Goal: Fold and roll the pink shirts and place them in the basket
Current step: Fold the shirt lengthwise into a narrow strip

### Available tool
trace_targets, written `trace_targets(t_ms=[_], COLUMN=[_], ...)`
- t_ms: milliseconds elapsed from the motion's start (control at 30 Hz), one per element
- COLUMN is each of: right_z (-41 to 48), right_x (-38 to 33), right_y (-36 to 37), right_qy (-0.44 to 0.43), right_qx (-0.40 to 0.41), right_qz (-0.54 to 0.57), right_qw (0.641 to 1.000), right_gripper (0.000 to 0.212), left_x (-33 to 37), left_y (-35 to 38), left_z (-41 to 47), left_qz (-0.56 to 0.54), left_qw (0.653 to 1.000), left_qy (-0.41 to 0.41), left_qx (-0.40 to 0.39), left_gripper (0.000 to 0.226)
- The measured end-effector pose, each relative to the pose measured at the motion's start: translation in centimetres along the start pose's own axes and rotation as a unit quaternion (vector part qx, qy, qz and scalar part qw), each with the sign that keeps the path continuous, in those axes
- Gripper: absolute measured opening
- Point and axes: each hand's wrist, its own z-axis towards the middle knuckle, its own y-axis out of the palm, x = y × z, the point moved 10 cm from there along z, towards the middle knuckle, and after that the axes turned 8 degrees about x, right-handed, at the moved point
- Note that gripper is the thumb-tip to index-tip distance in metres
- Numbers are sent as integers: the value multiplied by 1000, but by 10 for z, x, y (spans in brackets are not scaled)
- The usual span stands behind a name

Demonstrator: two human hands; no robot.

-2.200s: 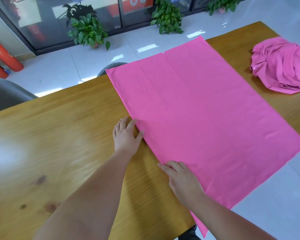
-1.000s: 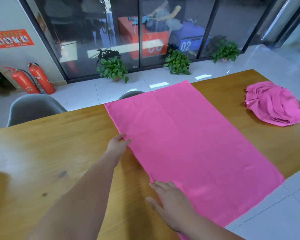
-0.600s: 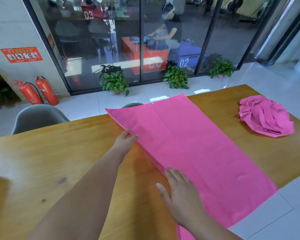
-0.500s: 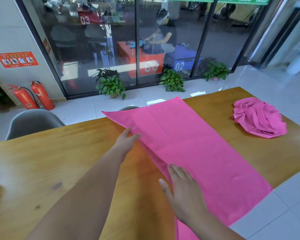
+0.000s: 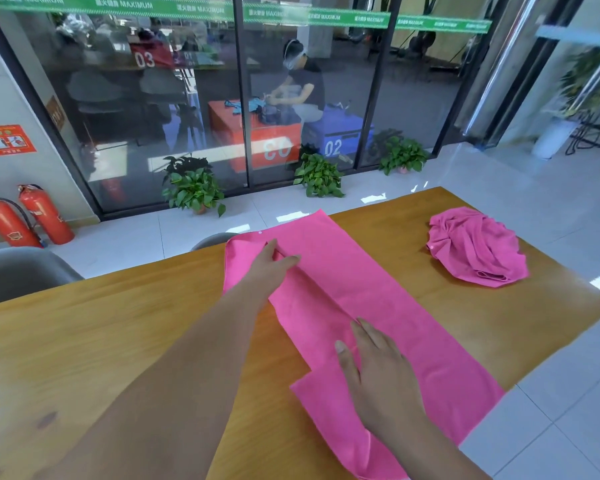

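Fingers (image 5: 367, 336) straight and together, left hand (image 5: 269, 270) outstretched on pink shirt (image 5: 378, 285) fold, right hand (image 5: 383, 379) flat nearer

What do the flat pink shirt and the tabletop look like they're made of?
The flat pink shirt looks like thin, matte cloth: it folds over softly and holds creases. The tabletop looks like wood or wood veneer with a glossy finish: grain lines, dark knots and window glare show.

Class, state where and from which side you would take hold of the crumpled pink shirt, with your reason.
Probably pinch the raised folds atop the crumpled shirt, coming from above: it lies bunched in a mound on the table, ridges standing up.
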Motion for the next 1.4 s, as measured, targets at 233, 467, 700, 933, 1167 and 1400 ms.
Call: trace_targets(t_ms=[233,467,700,933,1167,1400], right_z=[33,71,120,164,172,134], right_x=[66,131,199,265,340,353], right_y=[-17,-23,-9,25,93,101], right_qy=[0,-11,-20,9,108,88], right_qx=[-19,-65,-88,-130,-197,-167], right_qz=[18,61,130,195,235,209], right_qw=[1000,996,987,972,946,960], right_gripper=[87,69,68,57,56,57], left_x=[17,25,22,2,-69,-138], left_y=[75,143,203,257,301,262], left_z=[22,48,84,116,68,-26], left_qz=[-7,10,45,91,257,381], left_qw=[1000,1000,999,995,965,924], left_qy=[14,2,-9,-32,-50,26], left_qx=[0,5,27,39,3,32], left_gripper=[92,92,88,93,79,63])
